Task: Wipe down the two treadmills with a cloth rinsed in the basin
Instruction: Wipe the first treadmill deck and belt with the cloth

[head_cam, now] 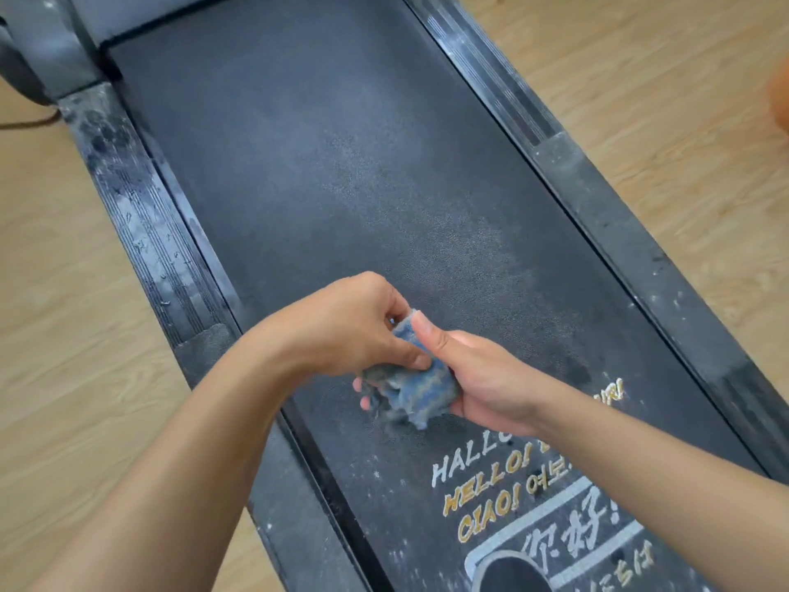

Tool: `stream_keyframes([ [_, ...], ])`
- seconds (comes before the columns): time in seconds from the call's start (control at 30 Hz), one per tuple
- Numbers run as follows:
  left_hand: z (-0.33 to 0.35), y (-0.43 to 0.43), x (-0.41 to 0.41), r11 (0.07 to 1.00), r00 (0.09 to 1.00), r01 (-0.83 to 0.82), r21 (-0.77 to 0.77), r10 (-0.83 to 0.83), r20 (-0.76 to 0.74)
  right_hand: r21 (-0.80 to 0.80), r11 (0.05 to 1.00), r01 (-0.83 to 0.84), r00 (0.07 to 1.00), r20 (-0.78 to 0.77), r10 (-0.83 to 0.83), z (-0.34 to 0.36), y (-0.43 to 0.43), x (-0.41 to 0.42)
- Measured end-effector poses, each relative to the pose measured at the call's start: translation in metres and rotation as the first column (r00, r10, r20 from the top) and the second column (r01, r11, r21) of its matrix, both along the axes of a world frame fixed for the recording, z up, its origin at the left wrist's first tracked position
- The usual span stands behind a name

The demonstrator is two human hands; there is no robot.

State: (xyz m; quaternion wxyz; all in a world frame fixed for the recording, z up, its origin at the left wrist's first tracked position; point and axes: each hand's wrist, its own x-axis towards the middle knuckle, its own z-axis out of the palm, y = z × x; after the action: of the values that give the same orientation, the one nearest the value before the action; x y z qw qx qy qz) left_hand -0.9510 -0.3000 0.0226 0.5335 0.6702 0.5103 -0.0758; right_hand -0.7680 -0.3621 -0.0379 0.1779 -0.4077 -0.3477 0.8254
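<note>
Cloth [420, 384], blue and bunched into a wad, is held in both hands just above the near part of the treadmill [341, 143] belt, not touching it as far as can be told. Its long axis runs along the right palm, from an upper corner by the thumb tip down to a ragged end hanging toward the camera.

The right hand [478, 378] cups the wad from below, fingers curled round it, their tips showing on its left side, thumb lying straight along its top. The left hand [354, 331] reaches over from above and pinches the upper part between thumb and curled fingers.

The treadmill lies on a slant across the view, its long axis running from near right to far left, the front housing at the top left. Its dark belt shows pale dusty patches. Printed greetings [482, 493] in white and yellow sit at the near end, partly hidden by the right forearm. The left side rail [149, 232] and the right side rail [619, 215] are speckled with dust.

A wood floor [64, 335] lies on both sides. A blurred orange thing [781, 104] shows at the right edge.
</note>
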Motion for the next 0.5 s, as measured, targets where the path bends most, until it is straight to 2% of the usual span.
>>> stream_keyframes([
  [0.07, 0.003, 0.007, 0.003, 0.992, 0.982, 0.107, 0.073, -0.094, -0.161, -0.053, 0.999, 0.006, 0.998, -0.067, -0.01, -0.001, -0.002, 0.0],
  [0.17, 0.0, 0.01, 0.005, 0.961, 0.923, 0.181, 0.21, -0.092, -0.373, -0.123, 0.992, 0.035, 0.987, -0.15, -0.054, -0.001, -0.001, 0.001],
  [0.23, -0.004, 0.008, 0.001, 0.948, 0.901, 0.166, 0.272, -0.033, -0.433, -0.126, 0.991, 0.044, 0.989, -0.138, -0.062, -0.004, 0.0, 0.002],
  [0.3, -0.012, 0.007, -0.016, 0.943, 0.907, 0.058, 0.327, 0.087, -0.412, -0.115, 0.99, 0.087, 0.994, -0.057, -0.094, -0.01, 0.003, 0.006],
  [0.37, -0.028, 0.003, -0.046, 0.891, 0.919, -0.165, 0.423, 0.295, -0.262, 0.018, 0.99, 0.143, 0.982, 0.119, -0.144, -0.011, 0.021, 0.014],
  [0.4, -0.041, -0.002, -0.062, 0.817, 0.897, -0.274, 0.508, 0.408, -0.171, 0.155, 0.975, 0.158, 0.951, 0.242, -0.193, -0.01, 0.036, 0.019],
  [0.43, -0.054, -0.011, -0.078, 0.708, 0.851, -0.363, 0.606, 0.517, -0.095, 0.311, 0.937, 0.159, 0.895, 0.355, -0.269, -0.006, 0.055, 0.026],
  [0.5, -0.081, -0.033, -0.104, 0.493, 0.724, -0.465, 0.735, 0.69, -0.005, 0.601, 0.794, 0.086, 0.73, 0.504, -0.461, 0.0, 0.103, 0.042],
])
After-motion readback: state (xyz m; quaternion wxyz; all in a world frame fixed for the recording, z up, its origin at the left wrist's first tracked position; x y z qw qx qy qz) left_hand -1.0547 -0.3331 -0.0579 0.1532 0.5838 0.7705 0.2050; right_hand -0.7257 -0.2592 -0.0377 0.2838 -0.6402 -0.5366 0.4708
